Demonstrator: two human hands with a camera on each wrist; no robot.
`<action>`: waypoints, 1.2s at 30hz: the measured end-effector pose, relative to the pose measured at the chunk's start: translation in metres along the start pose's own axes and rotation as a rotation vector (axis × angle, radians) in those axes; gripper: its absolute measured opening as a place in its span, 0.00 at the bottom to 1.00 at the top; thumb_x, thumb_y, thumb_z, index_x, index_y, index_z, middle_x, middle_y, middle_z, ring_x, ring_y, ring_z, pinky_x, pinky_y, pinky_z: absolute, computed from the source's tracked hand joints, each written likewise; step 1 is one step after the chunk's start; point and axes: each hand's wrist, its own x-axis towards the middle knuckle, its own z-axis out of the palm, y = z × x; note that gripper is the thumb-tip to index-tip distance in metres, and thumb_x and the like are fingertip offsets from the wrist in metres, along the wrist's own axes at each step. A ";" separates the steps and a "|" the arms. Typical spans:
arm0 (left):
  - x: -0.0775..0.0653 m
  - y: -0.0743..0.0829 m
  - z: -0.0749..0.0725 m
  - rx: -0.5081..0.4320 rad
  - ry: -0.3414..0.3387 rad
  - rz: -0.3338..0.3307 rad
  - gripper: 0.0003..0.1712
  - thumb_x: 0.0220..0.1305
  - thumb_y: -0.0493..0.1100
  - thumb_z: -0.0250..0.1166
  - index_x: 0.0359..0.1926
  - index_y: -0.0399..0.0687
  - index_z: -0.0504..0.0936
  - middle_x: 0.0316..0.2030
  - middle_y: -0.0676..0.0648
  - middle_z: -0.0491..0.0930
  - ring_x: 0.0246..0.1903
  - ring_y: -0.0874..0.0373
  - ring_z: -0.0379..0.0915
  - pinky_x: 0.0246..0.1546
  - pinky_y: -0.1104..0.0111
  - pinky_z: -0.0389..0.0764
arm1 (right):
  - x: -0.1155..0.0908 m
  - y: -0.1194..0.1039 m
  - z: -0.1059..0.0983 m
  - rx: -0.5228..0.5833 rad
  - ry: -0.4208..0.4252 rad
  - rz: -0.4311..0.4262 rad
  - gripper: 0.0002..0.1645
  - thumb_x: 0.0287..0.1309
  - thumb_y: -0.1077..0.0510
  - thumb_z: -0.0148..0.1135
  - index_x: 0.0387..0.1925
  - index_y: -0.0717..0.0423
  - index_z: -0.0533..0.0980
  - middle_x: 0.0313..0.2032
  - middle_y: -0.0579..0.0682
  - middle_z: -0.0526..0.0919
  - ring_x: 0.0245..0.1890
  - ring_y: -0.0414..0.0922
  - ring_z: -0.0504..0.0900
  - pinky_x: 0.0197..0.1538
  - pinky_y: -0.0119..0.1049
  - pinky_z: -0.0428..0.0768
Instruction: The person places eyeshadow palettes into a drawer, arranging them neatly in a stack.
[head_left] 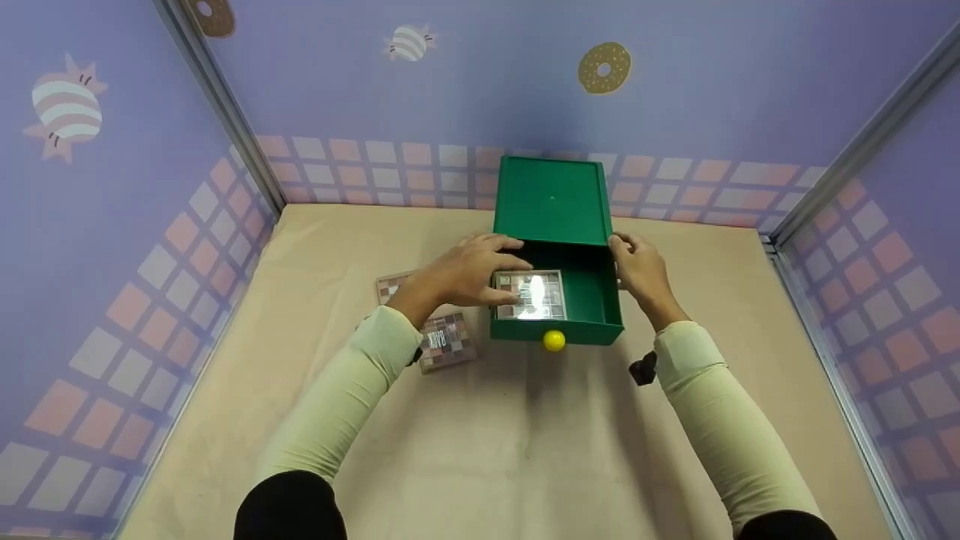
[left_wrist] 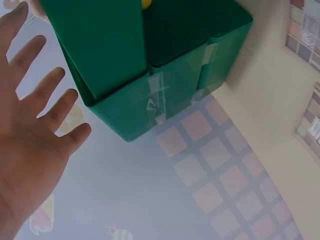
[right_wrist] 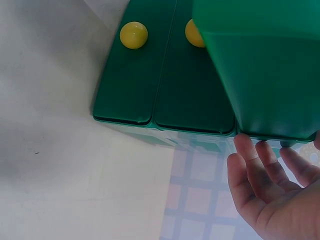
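A green drawer cabinet (head_left: 553,201) stands at the back, its top drawer (head_left: 592,292) pulled out, with a yellow ball knob (head_left: 554,340) on the front. Inside the drawer, at its left, lies a flat square palette (head_left: 538,296) with a grid of squares and a shiny clear cover. My left hand (head_left: 472,270) reaches over the drawer's left edge, fingers extended beside the palette; in the left wrist view the hand's fingers are spread. My right hand (head_left: 641,270) touches the cabinet's right side near the drawer opening, its fingertips (right_wrist: 245,142) along the edge.
Two similar gridded palettes, one (head_left: 448,343) in front and one (head_left: 393,285) partly behind my left arm, lie on the beige tabletop (head_left: 480,465) left of the cabinet. Two lower drawers with yellow knobs (right_wrist: 134,35) are closed. Patterned walls (head_left: 435,90) enclose the table.
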 end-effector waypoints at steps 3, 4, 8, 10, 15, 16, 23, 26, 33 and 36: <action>-0.008 -0.007 0.001 -0.026 0.038 -0.022 0.33 0.67 0.59 0.67 0.71 0.58 0.74 0.78 0.46 0.60 0.78 0.42 0.53 0.78 0.42 0.50 | 0.000 0.000 0.001 -0.007 0.001 -0.001 0.34 0.76 0.38 0.43 0.73 0.52 0.67 0.65 0.61 0.77 0.54 0.57 0.84 0.47 0.45 0.88; -0.011 -0.010 0.001 -0.032 0.049 -0.028 0.34 0.67 0.59 0.67 0.71 0.58 0.74 0.78 0.45 0.60 0.78 0.42 0.54 0.78 0.42 0.50 | 0.000 -0.001 0.001 -0.011 0.001 0.000 0.35 0.76 0.38 0.43 0.73 0.52 0.67 0.65 0.61 0.77 0.53 0.57 0.84 0.47 0.45 0.88; -0.025 -0.024 0.003 -0.061 0.092 -0.068 0.38 0.66 0.59 0.68 0.74 0.59 0.69 0.78 0.44 0.59 0.77 0.41 0.54 0.76 0.40 0.53 | 0.000 -0.002 0.001 -0.030 0.000 -0.001 0.34 0.77 0.39 0.42 0.73 0.52 0.67 0.64 0.62 0.77 0.51 0.56 0.84 0.47 0.45 0.87; -0.033 -0.030 0.006 -0.083 0.101 -0.104 0.41 0.65 0.59 0.69 0.76 0.60 0.67 0.78 0.44 0.58 0.77 0.41 0.53 0.76 0.39 0.53 | 0.000 -0.002 0.001 -0.035 -0.002 -0.002 0.35 0.77 0.39 0.42 0.74 0.52 0.67 0.64 0.62 0.78 0.51 0.57 0.84 0.48 0.46 0.87; -0.048 -0.044 0.019 -0.125 0.078 -0.198 0.45 0.64 0.59 0.70 0.78 0.59 0.63 0.79 0.41 0.55 0.78 0.37 0.51 0.76 0.38 0.53 | 0.000 -0.002 0.000 -0.031 -0.001 0.000 0.35 0.77 0.38 0.42 0.74 0.52 0.66 0.66 0.62 0.76 0.54 0.59 0.84 0.51 0.50 0.87; -0.050 -0.046 0.023 -0.128 0.069 -0.213 0.45 0.64 0.59 0.70 0.78 0.59 0.63 0.79 0.40 0.55 0.77 0.36 0.51 0.76 0.38 0.53 | 0.000 -0.002 0.000 -0.031 0.001 -0.001 0.35 0.77 0.38 0.42 0.74 0.52 0.66 0.66 0.62 0.76 0.54 0.59 0.84 0.51 0.50 0.87; -0.065 -0.057 0.052 -0.119 -0.012 -0.277 0.46 0.64 0.58 0.70 0.78 0.61 0.61 0.79 0.37 0.52 0.78 0.34 0.49 0.74 0.37 0.54 | -0.001 0.000 0.001 -0.033 0.001 -0.005 0.35 0.77 0.37 0.41 0.73 0.52 0.68 0.65 0.62 0.77 0.54 0.58 0.83 0.49 0.48 0.87; -0.071 -0.061 0.065 -0.094 -0.064 -0.311 0.47 0.63 0.58 0.71 0.79 0.61 0.61 0.79 0.37 0.51 0.78 0.33 0.49 0.75 0.36 0.53 | -0.001 0.000 0.001 -0.035 0.003 -0.007 0.35 0.77 0.38 0.41 0.73 0.52 0.68 0.65 0.62 0.77 0.54 0.58 0.83 0.49 0.47 0.87; -0.085 -0.074 0.098 -0.051 -0.152 -0.379 0.47 0.62 0.55 0.73 0.78 0.60 0.63 0.79 0.35 0.51 0.78 0.32 0.48 0.75 0.35 0.50 | 0.000 0.000 0.001 -0.030 0.014 0.000 0.34 0.76 0.39 0.42 0.72 0.52 0.69 0.65 0.61 0.77 0.54 0.58 0.83 0.48 0.47 0.87; -0.090 -0.079 0.108 -0.040 -0.170 -0.388 0.48 0.61 0.56 0.74 0.78 0.56 0.63 0.80 0.34 0.48 0.78 0.32 0.46 0.75 0.36 0.52 | 0.000 0.000 0.002 -0.027 0.007 -0.002 0.34 0.76 0.38 0.42 0.72 0.51 0.68 0.65 0.61 0.77 0.55 0.58 0.83 0.48 0.48 0.87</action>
